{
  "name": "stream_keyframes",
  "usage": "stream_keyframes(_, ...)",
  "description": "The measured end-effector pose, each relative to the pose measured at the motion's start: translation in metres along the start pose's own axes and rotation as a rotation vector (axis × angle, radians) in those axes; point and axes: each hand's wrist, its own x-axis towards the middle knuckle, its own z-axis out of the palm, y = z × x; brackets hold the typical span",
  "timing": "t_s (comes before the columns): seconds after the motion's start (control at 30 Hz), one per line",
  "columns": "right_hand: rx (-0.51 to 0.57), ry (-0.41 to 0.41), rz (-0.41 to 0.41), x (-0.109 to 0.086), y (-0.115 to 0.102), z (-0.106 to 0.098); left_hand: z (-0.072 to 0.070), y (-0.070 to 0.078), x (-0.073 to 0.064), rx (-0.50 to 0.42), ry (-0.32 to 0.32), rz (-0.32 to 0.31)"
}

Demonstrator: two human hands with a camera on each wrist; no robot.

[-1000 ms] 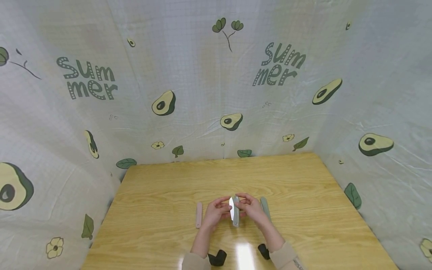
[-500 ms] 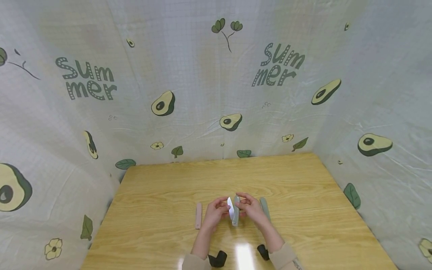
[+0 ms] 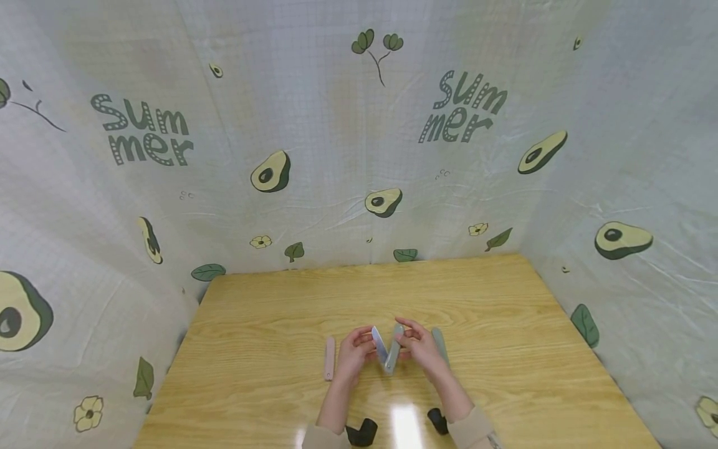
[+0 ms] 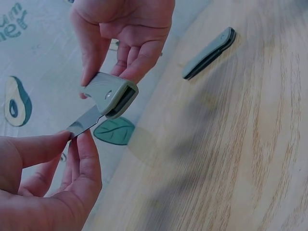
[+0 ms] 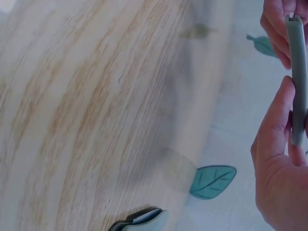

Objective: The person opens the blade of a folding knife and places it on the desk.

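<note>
A folding knife with a grey-green handle [image 3: 394, 349] is held above the table, its blade partly swung out so the two form a V. My left hand [image 3: 356, 352] pinches the shiny blade [image 4: 86, 122] between thumb and fingers. My right hand [image 3: 422, 347] grips the handle, thumb on one side and fingers on the other. The pivot end points toward me. To the right, beside my right hand, a second green folding knife [image 3: 440, 346] lies folded on the table. A pink folding knife [image 3: 330, 358] lies to the left of my left hand.
The wooden table [image 3: 269, 324] carries everything. Black curved parts, one by the left wrist [image 3: 363, 431] and one by the right wrist [image 3: 437, 421], show near the sleeves. A curtain printed with avocados [image 3: 314, 125] hangs along the back and both sides.
The blade has swung away from the handle, from nearly alongside it to a wide V. My left fingers moved slightly left with the blade, while the handle tilted to the right.
</note>
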Motion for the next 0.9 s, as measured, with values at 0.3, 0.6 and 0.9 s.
stream_keyframes(0.3,0.021,0.002,-0.015,-0.0015,0.0005,-0.0045,0.0005,0.0046,-0.0023,0.005,0.088,0.012)
stream_keyframes(0.6,0.078,0.051,-0.018,-0.0021,-0.0029,-0.0064,0.0002,0.0084,-0.0035,-0.048,0.121,0.033)
stream_keyframes(0.9,0.136,0.064,-0.025,-0.0024,-0.0039,-0.0079,0.0003,0.0093,-0.0023,-0.088,0.17,0.059)
